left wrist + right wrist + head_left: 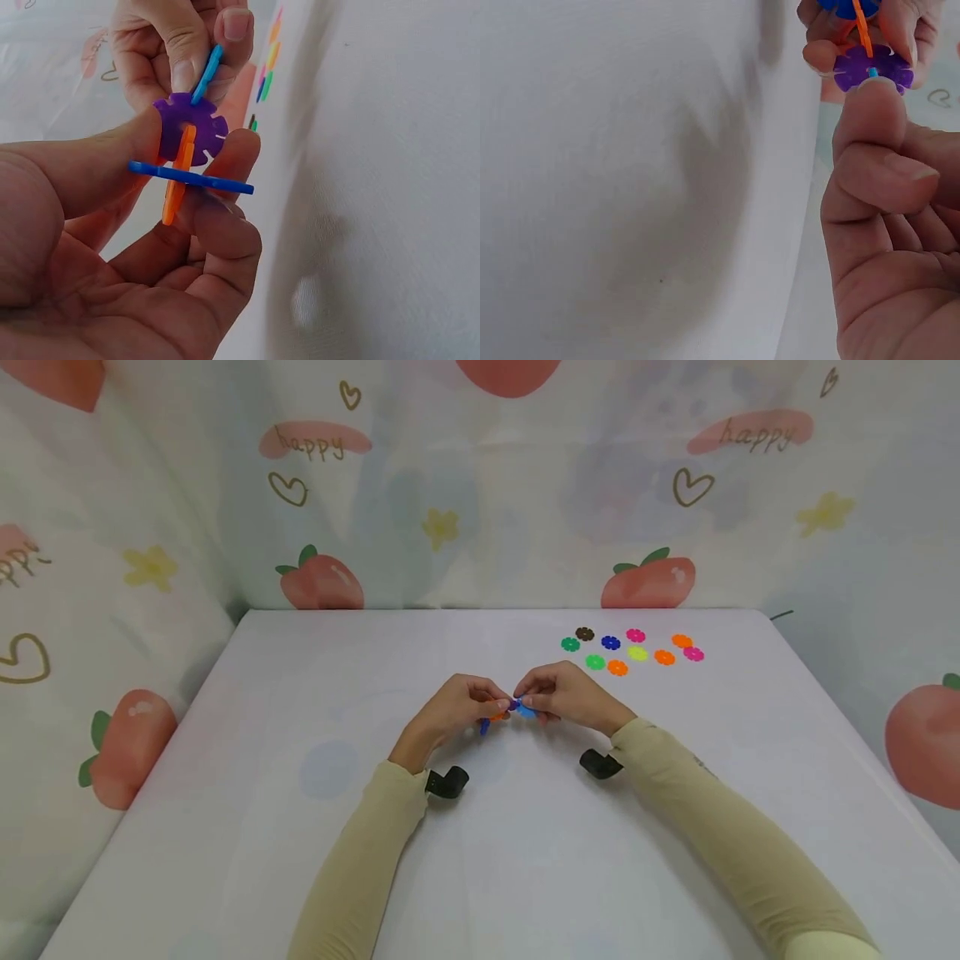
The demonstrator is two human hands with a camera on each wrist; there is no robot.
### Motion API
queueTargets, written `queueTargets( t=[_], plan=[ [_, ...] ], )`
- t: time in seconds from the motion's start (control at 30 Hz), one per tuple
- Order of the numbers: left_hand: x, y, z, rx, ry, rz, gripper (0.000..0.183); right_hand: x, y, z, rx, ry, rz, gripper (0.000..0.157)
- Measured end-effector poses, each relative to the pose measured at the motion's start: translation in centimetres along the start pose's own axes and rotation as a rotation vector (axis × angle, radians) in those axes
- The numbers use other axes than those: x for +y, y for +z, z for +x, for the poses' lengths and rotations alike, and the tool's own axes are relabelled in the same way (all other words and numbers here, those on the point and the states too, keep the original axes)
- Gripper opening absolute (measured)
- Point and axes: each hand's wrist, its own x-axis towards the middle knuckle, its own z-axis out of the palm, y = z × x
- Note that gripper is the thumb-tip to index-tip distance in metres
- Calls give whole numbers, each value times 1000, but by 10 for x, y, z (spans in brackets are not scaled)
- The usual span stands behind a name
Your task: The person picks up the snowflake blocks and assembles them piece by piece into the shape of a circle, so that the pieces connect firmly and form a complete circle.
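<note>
In the head view, the left hand (465,700) and right hand (567,695) come close together above the desk (525,868), each with fingertips drawn in; loose flower-shaped discs (637,653) lie beyond the right hand. In the left wrist view, the left hand's thumb and fingers pinch the joined discs: a purple disc (174,116) at its fingertips, an orange disc (172,202) standing in it, a blue disc (193,178) crossing the orange nearer the palm. Opposite, the right hand pinches a light blue disc (208,73) against the purple rim. The step seems to be slotting these two together; the next move probably calls for lining up notches and pressing. In the right wrist view, a fingertip hides most of the light blue disc, so how deep it sits I cannot tell.
</note>
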Motion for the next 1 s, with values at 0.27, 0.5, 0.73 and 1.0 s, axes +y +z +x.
queueTargets(
  t=[0.27,0.5,0.73,1.0],
  plan=[
    [3,-2,-3,12,30,-39,12,-4,6,4,42,25,43,13],
    [3,-1,1,3,3,-43,10,2,2,3,42,7,64,16],
    [4,-3,2,4,-41,-35,12,8,-4,0,65,-10,94,20],
    [1,-6,-1,-20,-48,-46,19,7,2,1,61,1,120,16]
  ],
)
